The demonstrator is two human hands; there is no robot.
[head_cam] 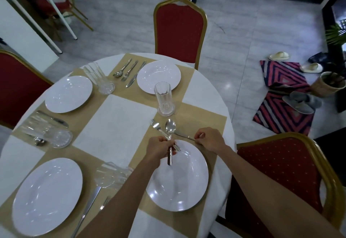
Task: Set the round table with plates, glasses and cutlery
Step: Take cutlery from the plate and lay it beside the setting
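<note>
My left hand (159, 147) grips a spoon (170, 126) and a fork (155, 125) together above the near right white plate (179, 179). My right hand (209, 140) pinches the handle of a knife (182, 135) just beyond that plate's far rim. A tall glass (164, 97) stands upright past the cutlery. The round table (119, 114) carries three more white plates: far (158, 76), left (68, 93) and near left (46, 196). Each has cutlery beside it, such as the far set (129, 72).
Glasses stand at the far left (99, 78), at the left (48, 132) and by my left forearm (110, 174). Red chairs with gold frames stand at the far side (179, 29), right (284, 172) and left (16, 88). A striped rug (282, 95) with slippers lies on the floor to the right.
</note>
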